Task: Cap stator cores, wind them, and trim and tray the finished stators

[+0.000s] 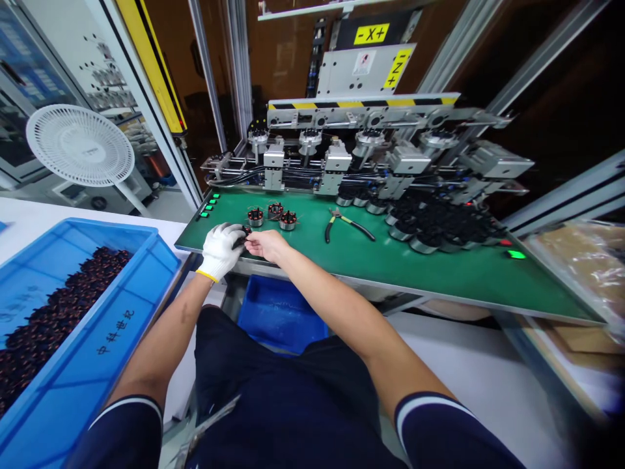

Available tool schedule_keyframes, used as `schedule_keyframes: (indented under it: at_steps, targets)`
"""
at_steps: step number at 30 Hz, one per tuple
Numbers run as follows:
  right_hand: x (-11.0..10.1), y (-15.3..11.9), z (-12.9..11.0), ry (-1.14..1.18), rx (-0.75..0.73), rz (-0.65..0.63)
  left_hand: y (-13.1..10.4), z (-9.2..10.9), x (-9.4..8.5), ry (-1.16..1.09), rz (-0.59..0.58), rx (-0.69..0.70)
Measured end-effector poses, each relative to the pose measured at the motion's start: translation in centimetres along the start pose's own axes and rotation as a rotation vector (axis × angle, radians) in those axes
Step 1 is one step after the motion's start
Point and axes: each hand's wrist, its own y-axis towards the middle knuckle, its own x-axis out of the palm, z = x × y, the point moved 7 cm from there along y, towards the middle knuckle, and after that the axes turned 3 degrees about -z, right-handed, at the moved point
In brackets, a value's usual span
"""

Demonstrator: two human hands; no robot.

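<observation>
My left hand (221,251), in a white glove with a yellow cuff, is closed around a small dark wound motor part (246,230) at the front left edge of the green work surface. Bare and pinched, my right hand (266,245) touches the right side of that part; anything between its fingertips is too small to make out. Just behind the hands stand three wound parts with copper coils and loose wire ends, one of them (288,221) nearest the pliers. The pliers (346,223), with green and black handles, lie to the right with their handles spread.
A machine (336,159) with several metal heads spans the back. Many dark-topped parts (439,225) crowd the right. A blue bin (141,286) of wound parts is at left, another blue bin (283,316) below the edge, a white fan (81,144) beyond.
</observation>
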Motion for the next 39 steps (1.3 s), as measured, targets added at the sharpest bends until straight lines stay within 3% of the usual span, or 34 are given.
schedule_keyframes:
  at_steps: [8, 14, 19, 24, 28, 30, 33, 36, 39]
  targets:
    - [-2.4, -1.3, -0.5, -0.466, -0.114, -0.087, 0.4, 0.2, -0.5, -0.031, -0.015, 0.001]
    - [-4.2, -3.1, -0.8, -0.576, -0.243, -0.163, 1.1, -0.6, -0.8, -0.059, -0.099, 0.018]
    - [-4.5, -3.9, -0.9, -0.62, -0.328, -0.147, 1.5, -1.6, -1.3, -0.05, -0.192, 0.015]
    - [-5.8, -3.4, -0.3, -0.612, -0.311, -0.074, 2.5, -2.6, -4.1, -0.007, -0.311, 0.0]
    - [-6.5, -2.0, -0.5, -0.53, -0.235, 0.047, 4.7, -1.5, -6.0, 0.09, -0.308, -0.1]
    - [-5.9, -1.2, -0.9, -0.478, -0.205, 0.083, 5.9, 0.1, -5.2, 0.153, -0.329, -0.131]
    - [-4.5, -0.1, -1.5, -0.41, -0.174, 0.124, 7.0, 2.5, -2.4, 0.251, -0.396, -0.14]
    - [-3.6, 0.7, -1.9, -0.363, -0.159, 0.164, 6.8, 4.3, -0.3, 0.316, -0.43, -0.113]
    - [-3.5, 1.3, -2.2, -0.343, -0.148, 0.184, 5.6, 5.5, 0.4, 0.351, -0.46, -0.047]
